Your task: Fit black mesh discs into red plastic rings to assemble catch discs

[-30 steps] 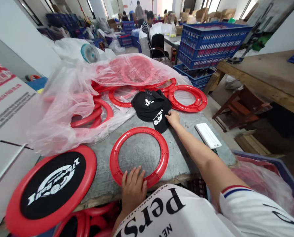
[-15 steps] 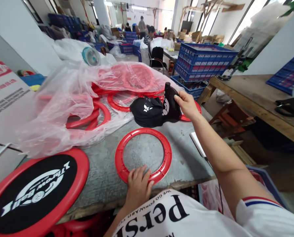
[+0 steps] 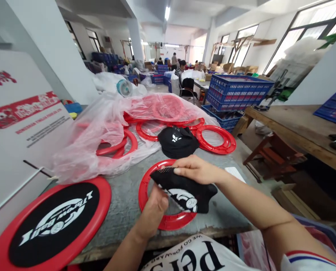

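A black mesh fabric disc point(image 3: 185, 190) with a white printed logo hangs folded above the red plastic ring point(image 3: 144, 188). My right hand point(image 3: 194, 169) pinches its top edge between thumb and fingers. At its lower left edge is my left hand point(image 3: 153, 210), thumb on the near side and fingertips partly hidden behind the fabric. The ring lies on the grey tabletop point(image 3: 119, 203) beneath both hands. Beyond it sits a stack of black fabric discs point(image 3: 177, 145). To the left lies a red-rimmed disc with a black printed centre point(image 3: 55, 222).
Clear plastic sheeting point(image 3: 100, 120) covers more red rings at the back left. Loose red rings point(image 3: 226, 146) lie at the back right, near a white flat object point(image 3: 235, 174). A printed carton point(image 3: 23, 124) stands at left; blue crates point(image 3: 238, 92) are stacked beyond the table.
My right hand has brought the black fabric disc from the stack toward me, over the ring. My left hand has lifted off the ring's near edge to the fabric. The view has tilted up.
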Available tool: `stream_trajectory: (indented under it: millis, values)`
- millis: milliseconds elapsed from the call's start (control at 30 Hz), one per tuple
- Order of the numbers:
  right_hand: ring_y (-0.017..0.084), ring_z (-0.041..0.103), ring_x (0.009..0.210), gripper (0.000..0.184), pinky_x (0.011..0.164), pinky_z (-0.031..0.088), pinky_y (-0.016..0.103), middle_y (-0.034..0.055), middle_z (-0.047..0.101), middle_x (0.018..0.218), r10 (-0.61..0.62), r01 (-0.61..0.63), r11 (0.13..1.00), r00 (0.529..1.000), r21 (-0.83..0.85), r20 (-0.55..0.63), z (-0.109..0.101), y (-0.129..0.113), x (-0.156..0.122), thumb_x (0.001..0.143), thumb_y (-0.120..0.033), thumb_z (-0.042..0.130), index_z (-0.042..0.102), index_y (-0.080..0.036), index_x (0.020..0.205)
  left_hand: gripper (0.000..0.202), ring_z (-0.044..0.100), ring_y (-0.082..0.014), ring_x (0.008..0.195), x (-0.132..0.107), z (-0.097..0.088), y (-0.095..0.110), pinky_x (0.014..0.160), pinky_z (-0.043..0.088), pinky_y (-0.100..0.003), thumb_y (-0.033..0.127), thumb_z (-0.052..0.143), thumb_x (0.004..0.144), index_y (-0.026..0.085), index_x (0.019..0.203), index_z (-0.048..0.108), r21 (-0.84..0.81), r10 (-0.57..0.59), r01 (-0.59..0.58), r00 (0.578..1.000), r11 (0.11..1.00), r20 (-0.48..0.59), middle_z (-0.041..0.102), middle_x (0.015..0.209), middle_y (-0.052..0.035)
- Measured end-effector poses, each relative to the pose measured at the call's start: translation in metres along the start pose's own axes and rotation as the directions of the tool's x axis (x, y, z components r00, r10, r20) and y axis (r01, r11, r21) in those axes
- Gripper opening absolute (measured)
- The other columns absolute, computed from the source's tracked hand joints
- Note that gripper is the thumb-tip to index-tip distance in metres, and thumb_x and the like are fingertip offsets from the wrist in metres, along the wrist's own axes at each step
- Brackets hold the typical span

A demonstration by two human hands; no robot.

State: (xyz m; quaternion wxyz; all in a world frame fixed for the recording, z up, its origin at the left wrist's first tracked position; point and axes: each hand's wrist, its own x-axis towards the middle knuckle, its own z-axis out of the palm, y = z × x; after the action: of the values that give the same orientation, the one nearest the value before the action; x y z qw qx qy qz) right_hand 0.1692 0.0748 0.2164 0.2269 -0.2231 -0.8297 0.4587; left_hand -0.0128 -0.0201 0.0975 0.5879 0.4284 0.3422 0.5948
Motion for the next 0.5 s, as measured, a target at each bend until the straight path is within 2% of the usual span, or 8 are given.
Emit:
stream_trajectory:
  millis: [67, 167, 233, 300, 367, 400, 500]
  values:
    - [0.014, 0.061, 0.078, 0.038, 0.073, 0.046, 0.024, 0.0026, 0.072, 0.085, -0.018, 0.005, 0.984, 0.997, -0.178, -0.075, 0.010, 0.008, 0.004, 0.104, -0.045, 0.050, 0.073, -0.015, 0.099, 0.069, 0.066, -0.0336, 0.125, -0.003, 0.014, 0.008, 0.109, 0.053, -0.049, 0.056, 0.085, 0.074, 0.022, 0.132, 0.065, -0.138, -0.114, 0.105, 0.992, 0.985, -0.058, 0.072, 0.130, -0.0128]
    - [0.015, 0.065, 0.079, 0.028, 0.072, 0.045, 0.023, 0.0048, 0.075, 0.087, -0.050, -0.028, 0.921, 0.981, -0.387, -0.189, 0.017, 0.024, 0.004, 0.104, -0.030, 0.050, 0.074, -0.016, 0.101, 0.054, 0.075, -0.0282, 0.101, -0.004, 0.021, 0.014, 0.094, 0.060, -0.043, 0.044, 0.091, 0.067, 0.018, 0.110, 0.071, -0.228, -0.217, 0.159, 0.942, 0.960, -0.257, 0.079, 0.102, -0.0077]
    - [0.015, 0.067, 0.079, 0.025, 0.072, 0.045, 0.024, 0.0059, 0.077, 0.088, -0.093, -0.024, 0.885, 0.970, -0.465, -0.227, 0.020, 0.034, 0.002, 0.104, -0.025, 0.050, 0.074, -0.017, 0.103, 0.057, 0.076, -0.0253, 0.089, -0.004, 0.018, 0.012, 0.085, 0.062, -0.039, 0.042, 0.093, 0.061, 0.018, 0.108, 0.069, -0.222, -0.218, 0.141, 0.900, 0.965, -0.377, 0.079, 0.093, -0.0048]
    - [0.015, 0.068, 0.078, 0.025, 0.071, 0.047, 0.024, 0.0060, 0.076, 0.088, -0.138, -0.017, 0.859, 0.955, -0.512, -0.263, 0.023, 0.043, 0.000, 0.104, -0.026, 0.049, 0.073, -0.019, 0.101, 0.058, 0.075, -0.0226, 0.083, -0.004, 0.012, 0.005, 0.079, 0.062, -0.036, 0.041, 0.092, 0.061, 0.018, 0.108, 0.067, -0.165, -0.180, 0.116, 0.874, 0.979, -0.452, 0.078, 0.091, -0.0029]
    - [0.015, 0.067, 0.076, 0.028, 0.069, 0.047, 0.025, 0.0058, 0.075, 0.086, -0.185, -0.021, 0.834, 0.931, -0.551, -0.315, 0.025, 0.048, -0.002, 0.106, -0.029, 0.047, 0.072, -0.019, 0.098, 0.051, 0.074, -0.0215, 0.085, -0.006, 0.003, -0.004, 0.080, 0.062, -0.035, 0.043, 0.087, 0.068, 0.019, 0.107, 0.065, -0.033, -0.087, 0.081, 0.869, 0.996, -0.488, 0.077, 0.095, -0.0029]
    - [0.016, 0.067, 0.076, 0.029, 0.069, 0.048, 0.026, 0.0057, 0.074, 0.084, -0.218, -0.022, 0.818, 0.913, -0.574, -0.346, 0.025, 0.048, -0.003, 0.106, -0.031, 0.047, 0.072, -0.020, 0.097, 0.046, 0.074, -0.0223, 0.092, -0.007, -0.001, -0.008, 0.083, 0.062, -0.036, 0.045, 0.084, 0.072, 0.020, 0.105, 0.064, 0.060, -0.014, 0.050, 0.870, 0.997, -0.493, 0.077, 0.103, -0.0045]
    - [0.019, 0.066, 0.085, 0.027, 0.078, 0.052, 0.033, 0.0066, 0.074, 0.087, -0.348, 0.031, 0.783, 0.849, -0.621, -0.397, 0.020, 0.043, -0.005, 0.105, -0.034, 0.047, 0.069, -0.021, 0.096, 0.035, 0.063, -0.0303, 0.129, -0.010, -0.014, -0.016, 0.103, 0.057, -0.044, 0.050, 0.077, 0.081, 0.021, 0.088, 0.059, 0.336, 0.211, -0.058, 0.874, 0.940, -0.438, 0.063, 0.144, -0.0108]
